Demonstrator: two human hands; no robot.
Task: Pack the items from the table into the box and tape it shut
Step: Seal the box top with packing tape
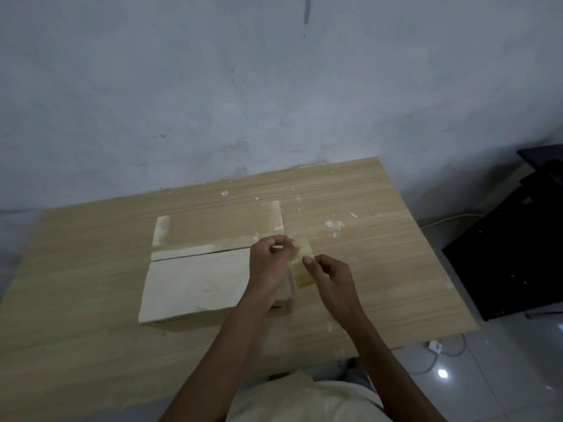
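Note:
A flat cardboard box [195,281] lies in the middle of the wooden table [91,269], its two top flaps folded down with a narrow dark seam between them. At the box's right end both hands hold a short yellowish strip of tape [303,266]. My left hand [271,260] pinches the strip's upper end just above the seam. My right hand [330,277] pinches its lower right side with thumb and forefinger. The tape hangs over the box's right edge; I cannot tell whether it sticks to the box. No loose items lie on the table.
White flecks and scraps [335,224] dot the tabletop to the right of the box. A pale wall stands directly behind the table. A black cabinet [511,254] stands on the floor to the right, with a white cable and adapter [434,345] near the table's corner.

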